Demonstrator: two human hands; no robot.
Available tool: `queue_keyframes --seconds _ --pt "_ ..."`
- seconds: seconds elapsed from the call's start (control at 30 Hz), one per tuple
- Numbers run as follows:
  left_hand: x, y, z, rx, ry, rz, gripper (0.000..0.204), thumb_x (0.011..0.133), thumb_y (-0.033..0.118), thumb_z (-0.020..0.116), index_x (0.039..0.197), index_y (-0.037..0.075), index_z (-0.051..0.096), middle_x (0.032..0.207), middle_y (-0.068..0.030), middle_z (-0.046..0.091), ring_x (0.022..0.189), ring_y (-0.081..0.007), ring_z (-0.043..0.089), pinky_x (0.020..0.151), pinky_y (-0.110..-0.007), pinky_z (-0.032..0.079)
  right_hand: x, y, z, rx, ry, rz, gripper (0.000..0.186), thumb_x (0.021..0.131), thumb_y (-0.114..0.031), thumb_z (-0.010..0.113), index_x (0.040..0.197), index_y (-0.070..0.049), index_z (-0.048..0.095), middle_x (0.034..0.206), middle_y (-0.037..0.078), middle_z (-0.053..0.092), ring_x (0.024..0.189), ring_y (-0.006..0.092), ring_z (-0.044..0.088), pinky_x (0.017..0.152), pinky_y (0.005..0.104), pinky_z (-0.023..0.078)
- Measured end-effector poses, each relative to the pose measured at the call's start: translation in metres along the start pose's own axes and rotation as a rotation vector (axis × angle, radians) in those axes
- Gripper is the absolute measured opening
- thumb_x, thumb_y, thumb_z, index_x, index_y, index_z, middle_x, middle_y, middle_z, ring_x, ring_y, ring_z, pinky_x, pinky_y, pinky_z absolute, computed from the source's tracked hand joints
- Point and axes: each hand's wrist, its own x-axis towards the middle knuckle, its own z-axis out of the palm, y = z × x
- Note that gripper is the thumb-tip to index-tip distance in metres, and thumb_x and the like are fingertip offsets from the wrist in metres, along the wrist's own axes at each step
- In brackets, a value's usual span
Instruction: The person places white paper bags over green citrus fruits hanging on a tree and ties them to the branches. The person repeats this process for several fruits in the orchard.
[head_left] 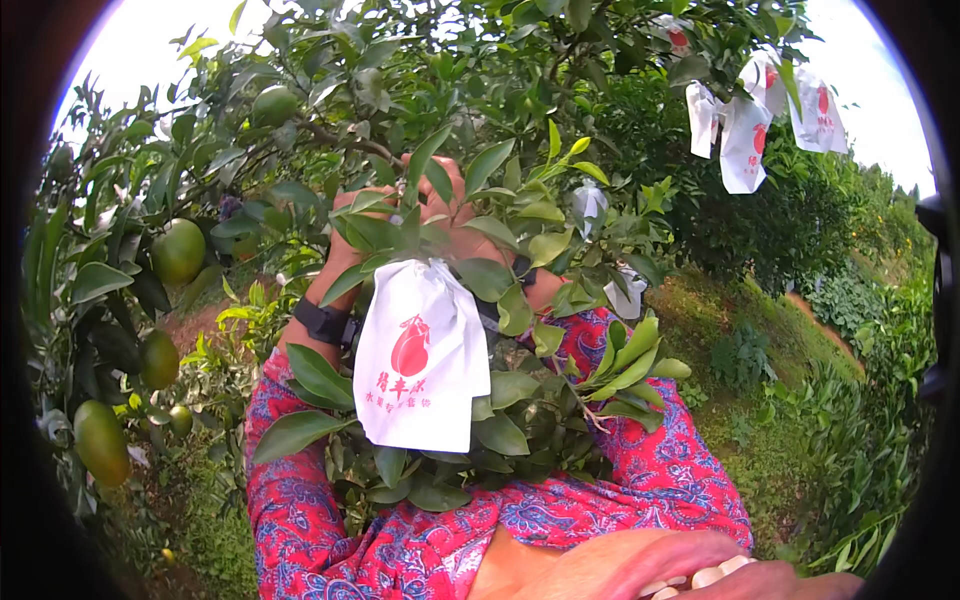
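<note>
My two hands are raised together among the leaves of a fruit tree, just below a thin branch (365, 146). My left hand (362, 207) is bent inward with its fingers curled, partly covered by leaves. Beside it, my right hand (447, 188) looks closed, its knuckles up near the branch. Leaves hide whatever the fingers grip. In front of my forearms hangs a white paper fruit bag (425, 410) with a red fruit print, gathered at its top among the leaves. Neither hand visibly touches this bag.
Several green fruits, such as one large fruit (179, 251), hang uncovered at the left. More white fruit bags (744, 145) hang at the upper right, and a small one (626, 293) sits behind my right arm. A grassy slope (720, 330) with shrubs lies beyond.
</note>
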Motion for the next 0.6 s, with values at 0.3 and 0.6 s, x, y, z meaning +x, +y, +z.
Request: queue_keyframes --seconds 0.3,0.6 --pt "0.013 0.014 -0.005 -0.051 -0.149 -0.199 0.019 0.087 0.016 0.071 0.097 0.0 0.071 0.09 -0.0048 0.07 0.078 -0.0102 0.062 0.067 -0.026 0.052 0.017 -0.03 -0.026 -0.129 -0.186 0.176 0.021 0.084 -0.021 0.07 0.097 -0.006 0.072 0.122 0.013 0.062 0.109 0.0282 0.057 0.091 0.0394 0.047" --pt "-0.042 0.22 0.05 0.124 0.271 -0.138 0.038 0.102 0.03 0.049 0.12 -0.001 0.062 0.111 -0.0133 0.067 0.099 -0.0219 0.065 0.085 -0.033 0.051 0.007 -0.011 -0.067 -0.855 -0.442 -0.559 0.034 0.086 -0.009 0.061 0.12 -0.01 0.058 0.107 0.014 0.065 0.101 0.0323 0.06 0.088 0.0414 0.047"
